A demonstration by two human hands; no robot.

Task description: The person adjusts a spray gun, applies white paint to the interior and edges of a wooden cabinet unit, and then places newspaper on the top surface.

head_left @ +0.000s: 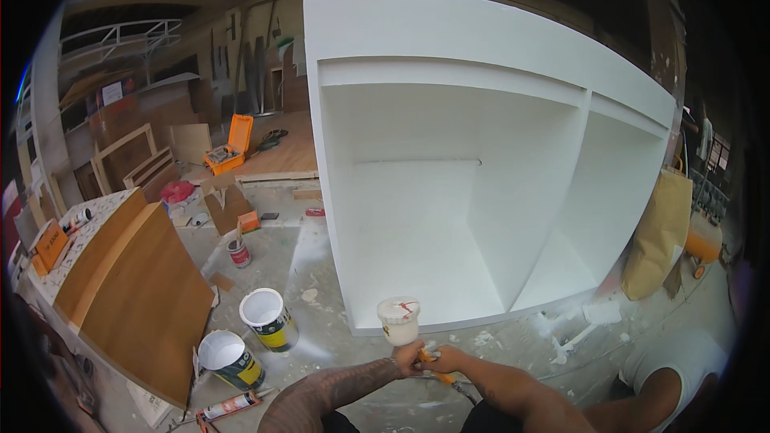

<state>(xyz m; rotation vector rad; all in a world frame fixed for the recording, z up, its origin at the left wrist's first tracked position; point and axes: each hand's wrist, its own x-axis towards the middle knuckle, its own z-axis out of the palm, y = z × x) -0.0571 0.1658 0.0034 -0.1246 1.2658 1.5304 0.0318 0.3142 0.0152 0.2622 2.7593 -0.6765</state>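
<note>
Both of my hands are closed on a spray gun with orange parts, in front of the white cabinet at the lower middle. On top of it sits a whitish paint cup with a red-streaked lid. My left hand wraps around the gun just under the cup. From the right, my right hand grips it close beside the left; its fingers are partly hidden. An orange hose fitting hangs below the hands. The white cabinet has two open compartments, with the cup overlapping its lower front edge.
Left of my arms stand two paint buckets, a caulking gun and a brown wooden piece. Farther back are a small can and an orange tool case. A white sleeve shows lower right; whose, I cannot tell.
</note>
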